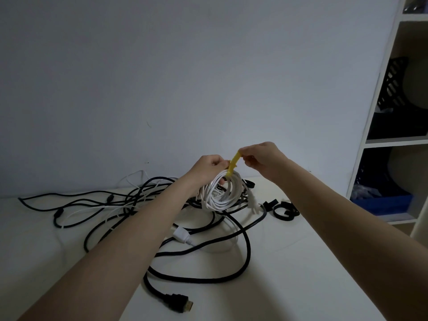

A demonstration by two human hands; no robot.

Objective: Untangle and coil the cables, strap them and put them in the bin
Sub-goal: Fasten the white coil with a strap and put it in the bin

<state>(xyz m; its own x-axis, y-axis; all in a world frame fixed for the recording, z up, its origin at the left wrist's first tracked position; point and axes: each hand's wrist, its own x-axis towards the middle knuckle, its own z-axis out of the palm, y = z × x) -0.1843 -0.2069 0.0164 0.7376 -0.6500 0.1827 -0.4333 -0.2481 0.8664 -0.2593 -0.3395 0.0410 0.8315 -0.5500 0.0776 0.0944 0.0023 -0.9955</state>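
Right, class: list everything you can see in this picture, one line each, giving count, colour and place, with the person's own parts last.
white cable coil: one, white, held above the table centre
strap: one, yellow, round the coil's top
loose cables: several, black and white, tangled on the table
HDMI plug: one, black, near front edge
spare straps: a few, black, right of the coil
table: one, white
shelf unit: one, white, far right
bin: one, blue, lowest shelf
left hand: holds the coil
right hand: pinches the strap's end

head view | worn high, faces forward-down | close over table (301,262) | wall behind
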